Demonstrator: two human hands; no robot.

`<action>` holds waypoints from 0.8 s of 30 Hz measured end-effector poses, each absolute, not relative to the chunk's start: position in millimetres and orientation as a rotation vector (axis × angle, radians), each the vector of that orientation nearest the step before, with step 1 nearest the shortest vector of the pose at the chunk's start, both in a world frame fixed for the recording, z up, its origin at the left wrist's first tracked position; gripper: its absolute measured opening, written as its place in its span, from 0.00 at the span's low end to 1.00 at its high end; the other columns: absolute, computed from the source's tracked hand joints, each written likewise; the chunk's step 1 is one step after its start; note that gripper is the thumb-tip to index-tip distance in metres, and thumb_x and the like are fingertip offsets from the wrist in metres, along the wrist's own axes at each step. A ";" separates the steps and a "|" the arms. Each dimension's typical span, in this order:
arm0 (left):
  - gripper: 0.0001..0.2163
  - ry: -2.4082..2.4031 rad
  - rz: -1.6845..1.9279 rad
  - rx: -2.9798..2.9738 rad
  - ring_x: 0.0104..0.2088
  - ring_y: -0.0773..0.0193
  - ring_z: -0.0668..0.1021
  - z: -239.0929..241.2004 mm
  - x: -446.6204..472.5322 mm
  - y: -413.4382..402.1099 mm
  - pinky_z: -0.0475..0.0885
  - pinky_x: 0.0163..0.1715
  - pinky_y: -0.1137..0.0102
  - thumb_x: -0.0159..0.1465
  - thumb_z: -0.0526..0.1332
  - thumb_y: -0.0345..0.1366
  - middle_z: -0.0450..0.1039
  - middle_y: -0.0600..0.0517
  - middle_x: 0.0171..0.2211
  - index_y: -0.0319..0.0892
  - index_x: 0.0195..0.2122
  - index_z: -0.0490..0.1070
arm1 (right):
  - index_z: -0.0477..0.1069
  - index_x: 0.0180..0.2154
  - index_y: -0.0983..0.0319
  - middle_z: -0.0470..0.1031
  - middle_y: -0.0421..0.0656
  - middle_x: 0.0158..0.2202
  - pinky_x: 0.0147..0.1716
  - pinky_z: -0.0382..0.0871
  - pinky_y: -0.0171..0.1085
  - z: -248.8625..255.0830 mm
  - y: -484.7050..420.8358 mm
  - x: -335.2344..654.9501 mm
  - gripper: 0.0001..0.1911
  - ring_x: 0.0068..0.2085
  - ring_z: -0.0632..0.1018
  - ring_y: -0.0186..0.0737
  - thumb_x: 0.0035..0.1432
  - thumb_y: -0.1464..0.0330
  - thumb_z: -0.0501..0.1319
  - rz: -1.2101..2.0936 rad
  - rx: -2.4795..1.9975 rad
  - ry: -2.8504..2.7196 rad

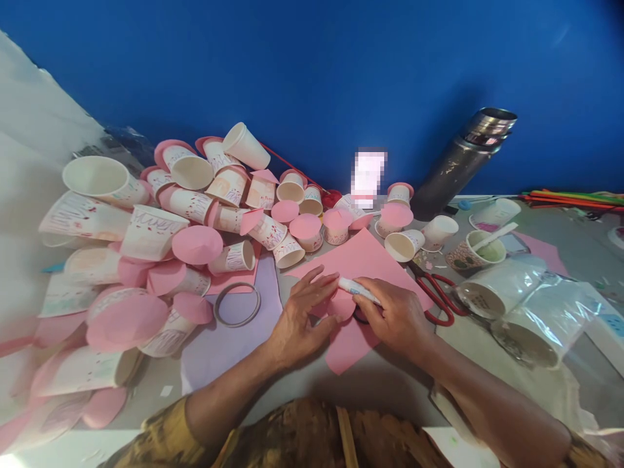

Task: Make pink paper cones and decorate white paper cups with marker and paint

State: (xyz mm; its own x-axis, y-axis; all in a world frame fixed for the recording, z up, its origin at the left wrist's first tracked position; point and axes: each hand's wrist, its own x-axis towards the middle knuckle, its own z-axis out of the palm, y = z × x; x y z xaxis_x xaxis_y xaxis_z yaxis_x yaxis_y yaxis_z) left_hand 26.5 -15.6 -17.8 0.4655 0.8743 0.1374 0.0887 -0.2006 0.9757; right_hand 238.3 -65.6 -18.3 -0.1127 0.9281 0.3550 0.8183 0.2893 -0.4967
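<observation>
My right hand (397, 318) is closed around a slim white tube (358, 290), which looks like a glue or marker pen. Its tip points left, toward my other hand's fingertips. Stretched out over a small pink paper disc (342, 305), my left hand (305, 318) has thumb and fingers apart at the disc's edge. Beneath both hands is pink paper (368, 253). Part of a dark round object below the tube is hidden by my right hand. Red-handled scissors (441, 302) lie just right of that hand.
Decorated paper cups (153, 234) with pink tops pile up on the left. A grey ring (237, 305) rests on lilac paper (214, 354). Behind stand a blurred phone (369, 175) and a dark flask (461, 162). Plastic-wrapped cups (541, 318) lie at right.
</observation>
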 end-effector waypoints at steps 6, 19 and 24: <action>0.24 0.864 0.870 1.673 0.73 0.39 0.63 -18.2 24.7 -14.9 0.51 0.72 0.39 0.57 0.74 0.33 0.75 0.46 0.64 0.55 0.55 0.82 | 0.78 0.46 0.59 0.86 0.46 0.39 0.35 0.71 0.37 -17.0 -64.7 240.0 0.12 0.38 0.84 0.44 0.72 0.66 0.55 0.251 -1.550 -1.998; 0.19 0.824 0.807 1.562 0.74 0.43 0.61 -19.0 20.0 -11.1 0.52 0.72 0.40 0.60 0.74 0.38 0.73 0.47 0.66 0.54 0.54 0.82 | 0.76 0.51 0.63 0.84 0.46 0.34 0.31 0.66 0.39 -16.1 -67.7 236.2 0.12 0.32 0.82 0.42 0.74 0.69 0.55 0.023 -1.406 -2.121; 0.21 0.854 0.785 1.471 0.72 0.44 0.64 -16.6 22.0 -10.7 0.53 0.73 0.43 0.58 0.76 0.39 0.75 0.46 0.64 0.51 0.53 0.83 | 0.76 0.50 0.64 0.85 0.47 0.35 0.33 0.67 0.38 -18.5 -67.8 236.4 0.13 0.33 0.83 0.42 0.75 0.67 0.54 0.027 -1.475 -2.093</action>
